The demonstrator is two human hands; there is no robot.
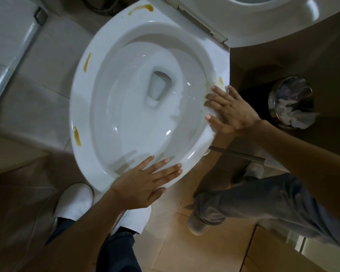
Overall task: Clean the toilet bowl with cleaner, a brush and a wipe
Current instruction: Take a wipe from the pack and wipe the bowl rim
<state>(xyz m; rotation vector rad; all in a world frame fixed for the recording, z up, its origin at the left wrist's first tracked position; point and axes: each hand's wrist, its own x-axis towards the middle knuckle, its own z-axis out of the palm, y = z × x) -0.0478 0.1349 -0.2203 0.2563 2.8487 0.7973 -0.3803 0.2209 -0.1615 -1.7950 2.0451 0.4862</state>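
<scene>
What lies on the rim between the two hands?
In the head view, only bare white rim lies between the left hand and right hand; no stain there.

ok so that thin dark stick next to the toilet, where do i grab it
Probably by its bare outer half, coming from the right with the right hand, which lies flat on the rim close by. The stick is thin and straight, and its inner end runs out of sight under the toilet bowl, so only the outer part is free to wrap the fingers around.
</scene>
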